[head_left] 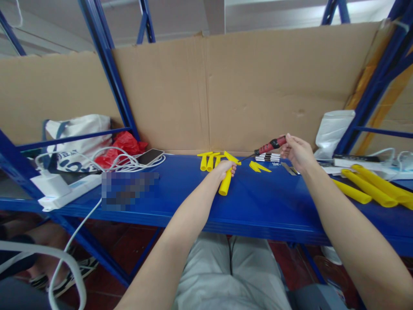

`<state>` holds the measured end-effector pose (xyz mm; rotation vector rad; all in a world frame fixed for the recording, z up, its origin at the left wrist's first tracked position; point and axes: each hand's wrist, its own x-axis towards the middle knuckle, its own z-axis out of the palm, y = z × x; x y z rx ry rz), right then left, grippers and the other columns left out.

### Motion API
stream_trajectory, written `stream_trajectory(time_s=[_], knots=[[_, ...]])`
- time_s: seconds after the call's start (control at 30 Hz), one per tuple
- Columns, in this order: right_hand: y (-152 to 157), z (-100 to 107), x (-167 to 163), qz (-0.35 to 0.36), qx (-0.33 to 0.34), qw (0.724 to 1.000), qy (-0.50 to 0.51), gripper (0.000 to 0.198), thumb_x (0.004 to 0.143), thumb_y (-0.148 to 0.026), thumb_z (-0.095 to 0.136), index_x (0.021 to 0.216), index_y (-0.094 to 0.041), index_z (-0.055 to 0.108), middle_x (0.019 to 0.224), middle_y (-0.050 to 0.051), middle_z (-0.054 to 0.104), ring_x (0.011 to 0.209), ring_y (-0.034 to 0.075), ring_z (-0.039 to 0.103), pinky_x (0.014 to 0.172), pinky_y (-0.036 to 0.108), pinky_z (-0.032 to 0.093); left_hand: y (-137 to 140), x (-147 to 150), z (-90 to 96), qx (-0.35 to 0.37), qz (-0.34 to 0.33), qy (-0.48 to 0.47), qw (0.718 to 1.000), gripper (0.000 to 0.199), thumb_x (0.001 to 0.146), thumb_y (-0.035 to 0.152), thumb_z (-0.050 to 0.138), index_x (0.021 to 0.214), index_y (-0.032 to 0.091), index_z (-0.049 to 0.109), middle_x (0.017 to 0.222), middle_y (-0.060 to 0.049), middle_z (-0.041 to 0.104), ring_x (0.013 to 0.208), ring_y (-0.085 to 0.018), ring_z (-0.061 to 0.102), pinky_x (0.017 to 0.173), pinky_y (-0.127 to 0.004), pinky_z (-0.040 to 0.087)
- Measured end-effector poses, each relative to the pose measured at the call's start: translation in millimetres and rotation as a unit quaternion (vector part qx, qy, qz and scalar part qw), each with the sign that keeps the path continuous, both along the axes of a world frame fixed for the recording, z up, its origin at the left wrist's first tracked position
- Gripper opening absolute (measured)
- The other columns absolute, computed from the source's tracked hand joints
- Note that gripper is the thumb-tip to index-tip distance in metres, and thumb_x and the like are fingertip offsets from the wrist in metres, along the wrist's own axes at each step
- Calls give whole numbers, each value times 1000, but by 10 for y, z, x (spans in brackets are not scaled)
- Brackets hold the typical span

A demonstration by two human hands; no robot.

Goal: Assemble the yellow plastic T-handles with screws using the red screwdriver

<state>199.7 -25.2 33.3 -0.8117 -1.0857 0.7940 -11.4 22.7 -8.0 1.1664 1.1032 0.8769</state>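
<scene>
My left hand [226, 168] is closed around a yellow tube [225, 186], whose open end points down toward me above the blue table. In my right hand [297, 150], the fingers pinch the end of a red and black screwdriver [266, 147]. Its thin shaft slants down left to the top of the held tube; whether the tip touches it I cannot tell. Beyond my left hand lie several yellow T-shaped pieces [209, 161]. Between the hands is a pair of flat yellow pieces [258, 166] on the table.
Long yellow tubes [371, 189] lie at the right. A white power strip [72, 193], coiled white cables, a phone [150, 157], a red plastic bag [124, 148] and a cloth bag [79, 133] occupy the left. Cardboard [251, 90] stands behind; blue posts rise at both sides.
</scene>
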Motion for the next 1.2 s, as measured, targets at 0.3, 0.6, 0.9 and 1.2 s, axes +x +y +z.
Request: stream_trajectory(time_s=[0.3, 0.6, 0.9, 1.2], knots=[[50, -33, 33, -21, 7, 1000, -1, 26, 68, -36, 68, 63, -19, 49, 46, -5, 46, 34, 6, 41, 31, 18, 31, -12, 2, 10, 2, 4, -1, 1000, 24, 80, 6, 41, 60, 17, 38, 44, 6, 36, 35, -4, 32, 39, -18, 25], [43, -38, -20, -46, 8, 999, 9, 29, 66, -36, 69, 59, -19, 46, 37, -9, 35, 29, 5, 32, 28, 19, 27, -26, -1, 18, 7, 0, -1, 1000, 23, 79, 4, 40, 60, 17, 38, 44, 6, 36, 35, -4, 32, 38, -18, 27], [-11, 7, -5, 37, -12, 998, 42, 23, 71, -36, 66, 69, -18, 52, 48, -5, 49, 40, 6, 46, 36, 17, 37, -23, 7, 16, -1, 1, -1, 1000, 22, 79, 6, 42, 60, 17, 37, 44, 6, 36, 34, -4, 31, 38, -17, 26], [52, -44, 17, -17, -3, 1000, 26, 30, 63, -34, 72, 65, -20, 45, 46, -7, 47, 35, 6, 42, 32, 18, 34, -16, 3, 11, 2, -3, 2, 1000, 22, 80, 6, 42, 62, 17, 38, 44, 6, 36, 35, -4, 32, 38, -17, 27]])
